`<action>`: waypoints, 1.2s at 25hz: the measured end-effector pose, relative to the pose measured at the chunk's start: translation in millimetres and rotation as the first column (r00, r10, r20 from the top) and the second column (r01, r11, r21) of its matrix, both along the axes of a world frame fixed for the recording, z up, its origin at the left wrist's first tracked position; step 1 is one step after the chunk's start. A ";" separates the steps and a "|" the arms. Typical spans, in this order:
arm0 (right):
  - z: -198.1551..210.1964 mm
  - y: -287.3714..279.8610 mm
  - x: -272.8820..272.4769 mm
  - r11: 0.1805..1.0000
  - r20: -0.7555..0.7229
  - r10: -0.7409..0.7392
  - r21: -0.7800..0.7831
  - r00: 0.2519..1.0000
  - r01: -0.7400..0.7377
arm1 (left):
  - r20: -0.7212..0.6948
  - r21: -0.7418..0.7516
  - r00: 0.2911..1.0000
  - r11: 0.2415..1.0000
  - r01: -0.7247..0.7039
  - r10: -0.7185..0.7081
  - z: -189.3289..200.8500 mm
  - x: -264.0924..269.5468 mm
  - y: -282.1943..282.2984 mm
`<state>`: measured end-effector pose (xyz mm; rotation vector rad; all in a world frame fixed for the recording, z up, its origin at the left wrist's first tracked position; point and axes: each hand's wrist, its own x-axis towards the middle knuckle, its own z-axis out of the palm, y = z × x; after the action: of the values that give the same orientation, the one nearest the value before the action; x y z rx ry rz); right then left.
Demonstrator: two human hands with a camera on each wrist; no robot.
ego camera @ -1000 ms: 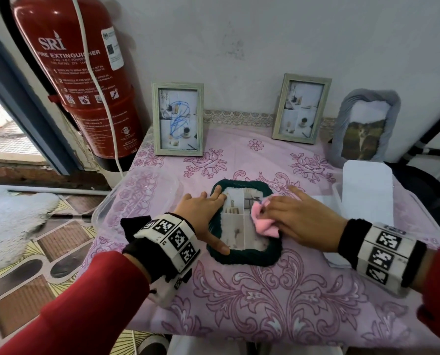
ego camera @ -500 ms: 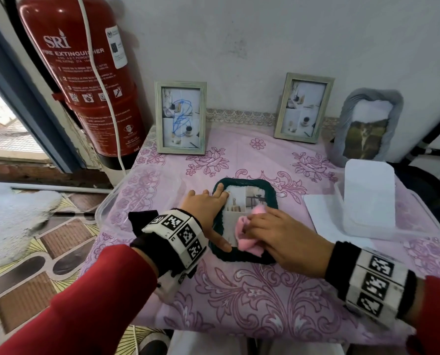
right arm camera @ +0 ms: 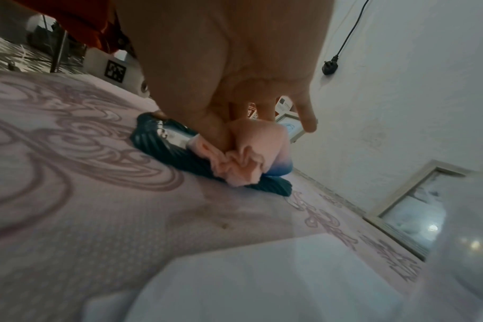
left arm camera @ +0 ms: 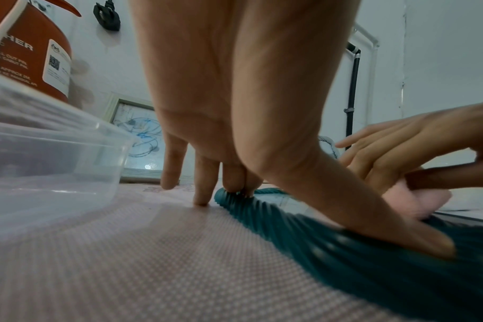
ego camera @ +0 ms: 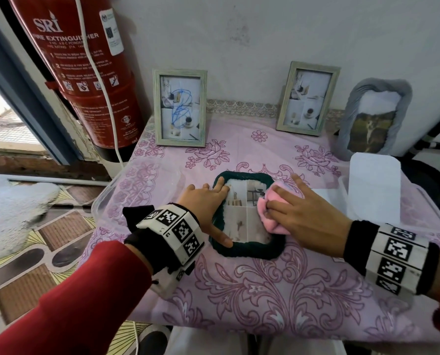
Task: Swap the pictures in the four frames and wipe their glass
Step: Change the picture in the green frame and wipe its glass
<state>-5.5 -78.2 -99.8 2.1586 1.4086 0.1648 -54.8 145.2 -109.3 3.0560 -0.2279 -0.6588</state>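
both hands rest on the dark green frame (ego camera: 247, 248), which lies flat at the centre of the head view on the pink floral tablecloth (ego camera: 265, 290). left hand (ego camera: 206, 203) lies with fingers straight, fingertips on the frame's left border and thumb on its lower left corner, holding nothing. right hand (ego camera: 303, 213) presses a bunched pink cloth (ego camera: 270, 216) onto the right side of the glass, thumb tucked under against it. upper centre: two pale wooden frames (ego camera: 180, 108) (ego camera: 307, 98) and a grey frame (ego camera: 372, 116) stand against the wall; a red fire extinguisher (ego camera: 85, 73) hangs upper left. left wrist view: left hand (left arm camera: 235, 109) fingers spread, tips down on the frame's ribbed border (left arm camera: 345, 250), a clear plastic container (left arm camera: 50, 156) at left. right wrist view: right hand (right arm camera: 229, 65) fingers bear on the cloth (right arm camera: 248, 152), thumb pinching it, upon the frame (right arm camera: 163, 148), centre of picture.
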 end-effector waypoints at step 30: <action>-24.2 45.8 -10.5 0.890 -0.584 0.160 0.434 0.796 0.139 | 0.047 -0.016 0.999 1.000 -0.013 0.014 -3.6 -2.4 2.0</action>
<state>-16.1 -32.5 -124.0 2.7561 1.8838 -0.2556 -57.2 147.2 -112.9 3.0574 -0.2115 -0.5811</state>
